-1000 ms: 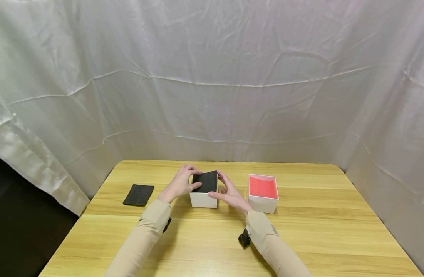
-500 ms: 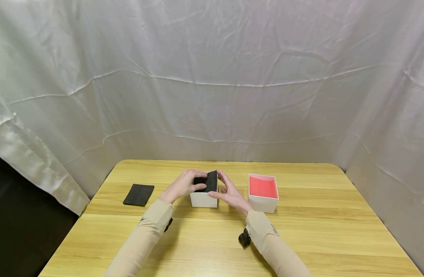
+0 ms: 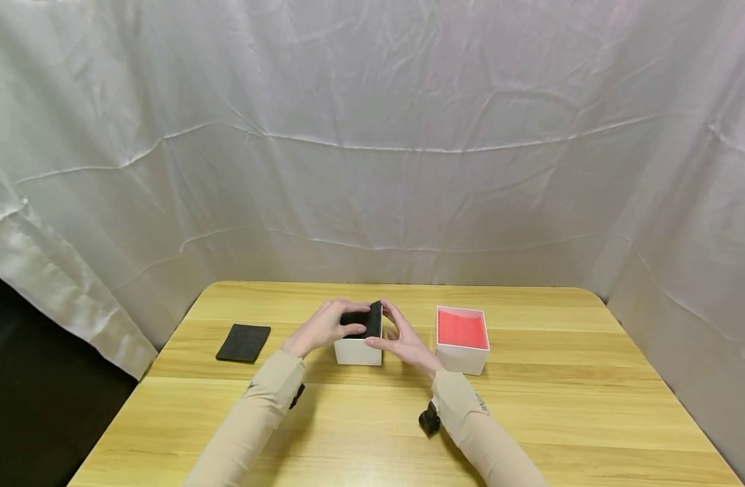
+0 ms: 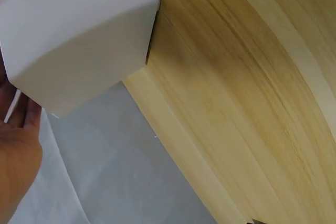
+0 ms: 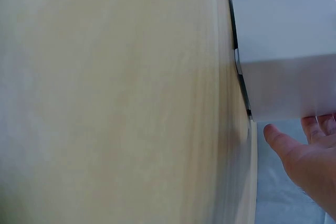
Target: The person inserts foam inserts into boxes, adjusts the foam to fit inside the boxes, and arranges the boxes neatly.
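Note:
A small white box [image 3: 358, 352] stands between the hands near the table's middle. In its open top sits a black, foam-like square pad [image 3: 374, 320], its right side bent upward against the box's right wall. The left hand [image 3: 323, 329] reaches over from the left and pinches the pad between thumb and fingers. From the right, the right hand [image 3: 410, 345] grips the box, thumb at the front right corner and fingers at the back. Both wrist views show the box's plain outer walls [image 4: 94, 30] [image 5: 289, 30]; the pad is hidden there.
Another white box [image 3: 463, 360] with a red piece [image 3: 462, 329] inside stands to the right. On the left a second black square pad [image 3: 243, 342] lies flat. Grey curtains [image 3: 372, 203] hang behind the wooden table [image 3: 372, 433].
The left hand has shifted rightward over the box, and its thumb and fingers now cover more of the pad. The pad has bunched toward the right wall. The right hand has stayed in place.

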Tool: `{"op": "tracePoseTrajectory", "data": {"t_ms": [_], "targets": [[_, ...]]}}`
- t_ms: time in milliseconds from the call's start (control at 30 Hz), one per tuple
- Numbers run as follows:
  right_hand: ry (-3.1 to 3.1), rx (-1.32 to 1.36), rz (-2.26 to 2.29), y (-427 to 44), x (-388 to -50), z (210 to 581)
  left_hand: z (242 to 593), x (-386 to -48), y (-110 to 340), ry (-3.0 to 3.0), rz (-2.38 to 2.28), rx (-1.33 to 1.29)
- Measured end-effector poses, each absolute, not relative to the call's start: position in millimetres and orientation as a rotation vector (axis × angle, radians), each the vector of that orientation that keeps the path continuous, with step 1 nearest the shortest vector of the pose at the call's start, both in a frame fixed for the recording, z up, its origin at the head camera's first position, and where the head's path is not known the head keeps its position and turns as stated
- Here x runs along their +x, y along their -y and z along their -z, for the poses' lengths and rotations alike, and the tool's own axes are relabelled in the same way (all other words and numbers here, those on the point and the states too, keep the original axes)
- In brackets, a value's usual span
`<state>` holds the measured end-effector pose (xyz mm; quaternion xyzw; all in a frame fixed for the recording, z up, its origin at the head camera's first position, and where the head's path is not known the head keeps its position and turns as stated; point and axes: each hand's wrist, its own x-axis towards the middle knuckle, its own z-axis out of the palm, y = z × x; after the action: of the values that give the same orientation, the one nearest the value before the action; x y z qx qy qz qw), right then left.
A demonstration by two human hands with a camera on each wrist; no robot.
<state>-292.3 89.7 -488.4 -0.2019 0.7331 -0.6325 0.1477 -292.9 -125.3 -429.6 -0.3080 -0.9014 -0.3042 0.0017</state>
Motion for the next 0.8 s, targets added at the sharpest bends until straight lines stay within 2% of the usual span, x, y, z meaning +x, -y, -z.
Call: {"op": "tracePoseTrajectory", "data": {"t_ms": [600,800], "targets": [[-2.1,-0.575,1.821,-92.4,-290.6,487.0,432.2,-295.9,116.9,2.849,0.894,-1.124],[-2.08,-0.576,1.83,-92.2,-290.8,486.6,433.7,-297.7,116.8,2.869,0.935,-1.086]]}}
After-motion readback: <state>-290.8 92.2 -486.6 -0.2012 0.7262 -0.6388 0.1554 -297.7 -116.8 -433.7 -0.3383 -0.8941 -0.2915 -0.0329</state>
